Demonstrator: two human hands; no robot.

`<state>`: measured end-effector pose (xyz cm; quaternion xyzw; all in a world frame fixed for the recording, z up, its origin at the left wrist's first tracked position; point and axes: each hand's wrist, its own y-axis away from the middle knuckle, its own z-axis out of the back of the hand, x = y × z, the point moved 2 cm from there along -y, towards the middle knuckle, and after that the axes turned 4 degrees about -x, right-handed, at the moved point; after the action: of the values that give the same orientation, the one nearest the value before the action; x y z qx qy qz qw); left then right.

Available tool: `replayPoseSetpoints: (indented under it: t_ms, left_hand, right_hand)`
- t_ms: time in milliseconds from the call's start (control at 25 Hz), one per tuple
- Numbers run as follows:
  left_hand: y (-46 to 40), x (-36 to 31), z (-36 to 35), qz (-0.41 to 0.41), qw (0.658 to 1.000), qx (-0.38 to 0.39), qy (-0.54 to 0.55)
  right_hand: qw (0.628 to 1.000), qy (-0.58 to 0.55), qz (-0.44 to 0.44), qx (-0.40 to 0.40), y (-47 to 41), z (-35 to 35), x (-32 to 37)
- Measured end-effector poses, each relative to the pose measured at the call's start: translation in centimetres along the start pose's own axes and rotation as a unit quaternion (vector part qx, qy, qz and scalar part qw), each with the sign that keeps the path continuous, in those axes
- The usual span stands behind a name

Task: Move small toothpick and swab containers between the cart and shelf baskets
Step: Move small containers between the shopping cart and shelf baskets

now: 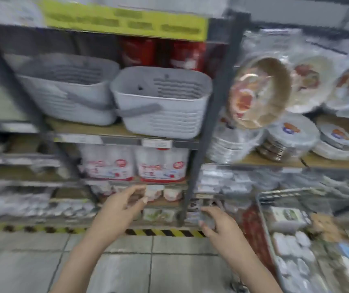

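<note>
Before a blurred store shelf, the right hand (215, 224) grips a small clear plastic container (206, 217), held low near the wire cart (263, 210) at right. Beside it, apart, the left hand (122, 205) hovers with loosely curled fingers, holding nothing discernible. Above, two grey plastic handled baskets (163, 102) sit side by side on the shelf board (89, 129).

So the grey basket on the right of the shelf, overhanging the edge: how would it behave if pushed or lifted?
The grey basket looks like thin moulded plastic and shows nothing inside, so it is probably light and would slide easily on the shelf board. Its front seems to overhang the edge, so a careless tug might tip it forward. The handle hangs down its front and would likely swing.
</note>
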<state>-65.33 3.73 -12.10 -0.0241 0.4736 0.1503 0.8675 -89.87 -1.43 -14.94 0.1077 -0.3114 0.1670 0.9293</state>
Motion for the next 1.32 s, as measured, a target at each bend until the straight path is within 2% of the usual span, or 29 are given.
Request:
replayPoseSetpoints:
  t_ms: [120,280,440,600,720,840,1120,1320]
  left_hand:
    - [3.7,5.5,9.1,0.051,0.995,-0.089,0.013]
    - [8.7,12.3,20.3,0.115,0.979,-0.167,0.007]
    - [10.7,17.4,27.2,0.146,0.963,-0.228,0.011]
    - [8.7,19.8,30.5,0.15,0.959,-0.239,0.029]
    - [5.6,20.8,33.1,0.13,0.965,-0.224,0.04]
    - [2.5,22.6,36.9,0.134,0.969,-0.199,0.064]
    - [-1.5,29.7,49.8,0.182,0.951,-0.244,0.06]
    - [-4.4,33.0,55.1,0.204,0.951,-0.225,0.047]
  right_hand:
    - [0.996,-0.014,0.089,0.029,-2.6,-4.7,9.5]
    - [0.982,-0.046,0.173,0.062,-4.8,-11.3,21.7]
    - [0.975,-0.051,0.186,0.113,-5.8,-16.2,28.2]
    - [0.973,-0.026,0.15,0.173,-7.7,-19.5,31.1]
    - [0.973,-0.024,0.126,0.193,-10.6,-22.5,33.9]
    - [0.97,-0.021,0.139,0.199,-14.5,-26.0,38.1]
    - [0.966,-0.085,0.201,0.141,-24.2,-30.0,51.6]
    - [0.97,-0.099,0.206,0.081,-26.9,-28.3,55.7]
